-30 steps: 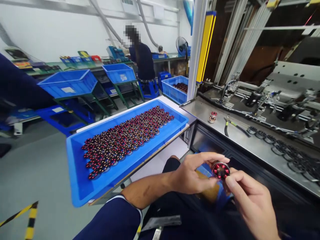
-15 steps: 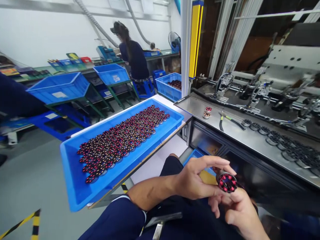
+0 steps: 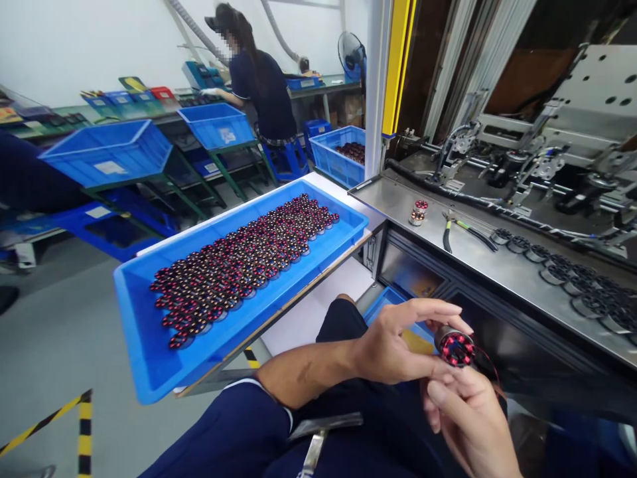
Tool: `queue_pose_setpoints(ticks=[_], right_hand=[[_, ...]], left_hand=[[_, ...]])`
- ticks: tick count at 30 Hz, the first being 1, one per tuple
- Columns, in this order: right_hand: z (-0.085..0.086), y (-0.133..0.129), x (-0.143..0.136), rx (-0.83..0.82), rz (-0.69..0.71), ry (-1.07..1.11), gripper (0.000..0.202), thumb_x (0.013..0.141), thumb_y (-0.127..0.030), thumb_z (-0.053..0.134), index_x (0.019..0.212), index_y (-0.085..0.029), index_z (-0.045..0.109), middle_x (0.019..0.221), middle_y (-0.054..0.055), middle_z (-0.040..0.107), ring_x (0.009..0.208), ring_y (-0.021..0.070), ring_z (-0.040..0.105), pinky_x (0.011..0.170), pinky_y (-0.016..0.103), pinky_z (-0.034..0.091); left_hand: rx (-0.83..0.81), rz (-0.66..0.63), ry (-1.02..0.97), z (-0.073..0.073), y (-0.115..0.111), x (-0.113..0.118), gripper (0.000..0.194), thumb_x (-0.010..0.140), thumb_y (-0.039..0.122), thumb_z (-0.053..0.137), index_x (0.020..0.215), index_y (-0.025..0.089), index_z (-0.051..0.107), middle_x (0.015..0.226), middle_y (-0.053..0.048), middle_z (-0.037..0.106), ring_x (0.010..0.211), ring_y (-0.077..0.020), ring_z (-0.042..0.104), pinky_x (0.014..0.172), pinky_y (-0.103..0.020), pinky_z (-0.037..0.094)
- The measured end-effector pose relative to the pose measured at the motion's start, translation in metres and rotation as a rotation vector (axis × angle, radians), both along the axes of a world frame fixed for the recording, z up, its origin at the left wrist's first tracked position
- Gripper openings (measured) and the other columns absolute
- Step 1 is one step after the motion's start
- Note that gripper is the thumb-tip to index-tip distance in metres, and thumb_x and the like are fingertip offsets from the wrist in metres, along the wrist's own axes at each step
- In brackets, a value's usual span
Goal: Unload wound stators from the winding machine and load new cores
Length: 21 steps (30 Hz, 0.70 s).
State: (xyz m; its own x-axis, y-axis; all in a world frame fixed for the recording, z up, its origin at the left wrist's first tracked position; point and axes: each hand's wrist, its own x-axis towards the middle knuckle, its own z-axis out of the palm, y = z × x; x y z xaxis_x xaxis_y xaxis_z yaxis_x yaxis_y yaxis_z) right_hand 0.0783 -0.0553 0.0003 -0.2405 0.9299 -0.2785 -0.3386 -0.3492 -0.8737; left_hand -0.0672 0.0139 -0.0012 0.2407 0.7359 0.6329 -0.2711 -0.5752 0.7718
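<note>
My left hand (image 3: 393,342) grips a round motor stator (image 3: 456,349) between thumb and fingers, with its wound end of red coils tilted toward me. Just below it, my right hand (image 3: 470,408) has its thumb drawn in against the fingers, close under the stator's lower rim. Whatever sits in that pinch is hidden. A thin reddish wire (image 3: 490,362) loops out at the right of the stator and runs down behind the right hand. Both hands are held above my lap, in front of the metal bench.
A blue tray (image 3: 130,332) of many similar stators stands at left. On the metal bench (image 3: 393,199) are two stacked stators (image 3: 418,213), pliers (image 3: 468,232) and rows of dark rings (image 3: 557,273), with machine fixtures behind. A co-worker (image 3: 263,93) sits near blue bins (image 3: 107,156).
My right thumb has closed in toward its fingers beneath the stator. The left hand keeps its hold. The view has shifted slightly, and the co-worker's arm now shows reaching over the far bench.
</note>
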Motion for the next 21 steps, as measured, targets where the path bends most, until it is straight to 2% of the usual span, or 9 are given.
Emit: queue_pose_setpoints(ticks=[2, 5, 7, 10, 12, 15, 18, 21], right_hand=[[0.004, -0.006, 0.001, -0.052, -0.004, -0.036, 0.031, 0.071, -0.043, 0.085, 0.077, -0.017, 0.070, 0.054, -0.001, 0.059, 0.045, 0.0067, 0.046, 0.044, 0.018, 0.037], [0.005, -0.011, 0.009, -0.048, 0.060, -0.110, 0.037, 0.070, -0.050, 0.085, 0.071, -0.017, 0.069, 0.050, -0.001, 0.058, 0.044, 0.0058, 0.045, 0.046, 0.018, 0.034], [0.006, -0.008, 0.017, -0.016, 0.103, -0.154, 0.037, 0.068, -0.051, 0.086, 0.072, -0.017, 0.070, 0.051, 0.000, 0.058, 0.045, 0.0069, 0.047, 0.047, 0.020, 0.036], [0.014, 0.004, 0.033, 0.057, 0.063, -0.158, 0.044, 0.067, -0.058, 0.084, 0.079, -0.018, 0.072, 0.063, 0.002, 0.063, 0.054, 0.0110, 0.052, 0.053, 0.024, 0.042], [0.021, 0.012, 0.042, 0.094, 0.036, -0.142, 0.048, 0.073, -0.065, 0.075, 0.081, -0.018, 0.071, 0.067, 0.004, 0.063, 0.058, 0.0134, 0.053, 0.056, 0.027, 0.045], [0.025, 0.016, 0.048, 0.110, 0.066, -0.202, 0.043, 0.087, -0.055, 0.066, 0.068, -0.017, 0.065, 0.059, 0.003, 0.057, 0.058, 0.0138, 0.051, 0.059, 0.027, 0.043], [0.020, 0.014, 0.046, 0.147, 0.075, -0.235, 0.041, 0.091, -0.045, 0.064, 0.060, -0.018, 0.059, 0.055, 0.002, 0.054, 0.056, 0.0126, 0.048, 0.057, 0.025, 0.041], [0.014, 0.011, 0.044, 0.200, 0.082, -0.198, 0.039, 0.092, -0.042, 0.062, 0.061, -0.018, 0.059, 0.055, 0.001, 0.053, 0.056, 0.0121, 0.047, 0.055, 0.024, 0.040]], left_hand=[[-0.023, 0.008, -0.001, -0.002, 0.001, 0.000, 0.065, 0.073, 0.024, 0.086, 0.129, 0.017, 0.055, 0.110, -0.012, 0.076, 0.096, -0.0187, 0.074, 0.088, -0.031, 0.060], [-0.109, -0.012, -0.033, -0.005, 0.002, -0.001, 0.071, 0.070, 0.024, 0.089, 0.131, 0.016, 0.053, 0.113, -0.013, 0.076, 0.100, -0.0201, 0.074, 0.090, -0.031, 0.060], [-0.170, -0.078, -0.063, -0.007, 0.001, -0.002, 0.071, 0.072, 0.024, 0.088, 0.132, 0.017, 0.051, 0.118, -0.014, 0.075, 0.105, -0.0215, 0.073, 0.092, -0.032, 0.059], [-0.194, -0.223, -0.073, -0.009, -0.001, -0.003, 0.065, 0.082, 0.018, 0.079, 0.138, 0.018, 0.046, 0.130, -0.018, 0.069, 0.116, -0.0229, 0.070, 0.098, -0.035, 0.057], [-0.164, -0.313, -0.058, -0.009, -0.004, -0.003, 0.062, 0.088, 0.013, 0.070, 0.143, 0.020, 0.042, 0.137, -0.020, 0.064, 0.124, -0.0237, 0.066, 0.102, -0.037, 0.055], [-0.124, -0.389, -0.048, -0.009, -0.007, 0.000, 0.064, 0.090, 0.007, 0.064, 0.146, 0.023, 0.039, 0.142, -0.021, 0.059, 0.130, -0.0241, 0.061, 0.103, -0.037, 0.053], [-0.194, -0.360, -0.077, -0.012, -0.007, 0.004, 0.078, 0.078, 0.008, 0.079, 0.145, 0.024, 0.042, 0.139, -0.018, 0.060, 0.111, -0.0202, 0.070, 0.092, -0.030, 0.057], [-0.288, -0.343, -0.147, -0.014, -0.007, 0.007, 0.089, 0.063, 0.010, 0.090, 0.139, 0.025, 0.047, 0.119, -0.009, 0.065, 0.092, -0.0138, 0.072, 0.082, -0.023, 0.057]])
